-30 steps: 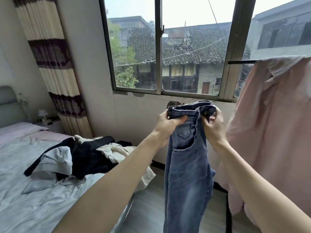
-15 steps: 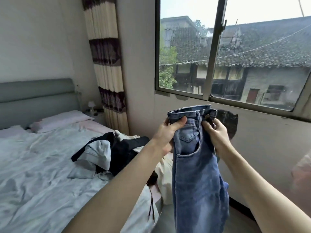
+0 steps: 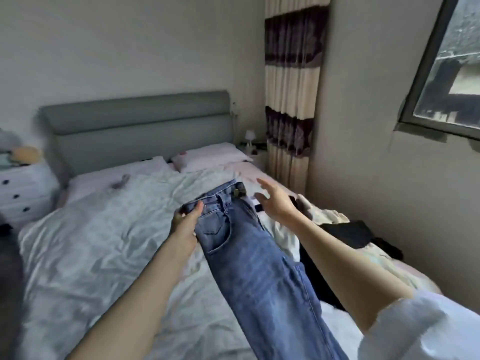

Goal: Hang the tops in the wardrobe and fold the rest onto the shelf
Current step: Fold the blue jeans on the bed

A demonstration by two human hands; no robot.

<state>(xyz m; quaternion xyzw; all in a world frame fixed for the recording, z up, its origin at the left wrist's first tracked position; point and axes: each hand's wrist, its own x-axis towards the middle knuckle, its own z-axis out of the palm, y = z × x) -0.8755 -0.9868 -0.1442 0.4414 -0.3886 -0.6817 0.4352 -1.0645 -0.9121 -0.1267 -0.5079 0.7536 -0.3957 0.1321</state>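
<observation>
denim jeans [image 3: 249,255], one pair, gripped by left hand [image 3: 185,224]; right hand [image 3: 275,201] spread, holding nothing.

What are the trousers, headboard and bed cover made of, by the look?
Trousers: blue denim, matte and faded; stitched seams, pocket, metal waist button. Left hand pinches the waistband; right hand is open beside it.
Headboard: grey-green padded upholstery, fabric or faux leather; too blurred to tell.
Bed cover: pale thin cloth with a slight sheen, sharply creased; perhaps satin-like.

left hand [image 3: 185,224] gripping, right hand [image 3: 276,201] spread open, both arms outstretched
</observation>
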